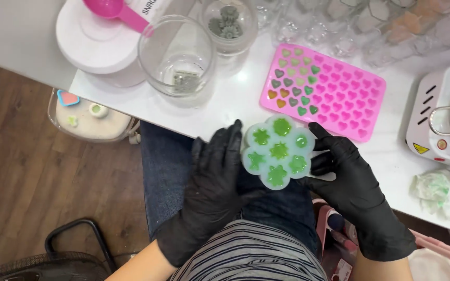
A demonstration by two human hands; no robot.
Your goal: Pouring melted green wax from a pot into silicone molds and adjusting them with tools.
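The left hand [212, 182], black-gloved, is gripping the left edge of the round translucent mould [278, 151] filled with green shapes; the mould is sitting level between both hands, above the lap, just off the white table [235, 99]; the right hand [347, 177] is clasping its right edge.

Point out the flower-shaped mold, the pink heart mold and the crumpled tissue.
flower-shaped mold [278, 152]: head view, on its centre green cavity.
pink heart mold [339, 96]: head view, on its unfilled pink middle.
crumpled tissue [436, 191]: head view, on its green-stained centre.
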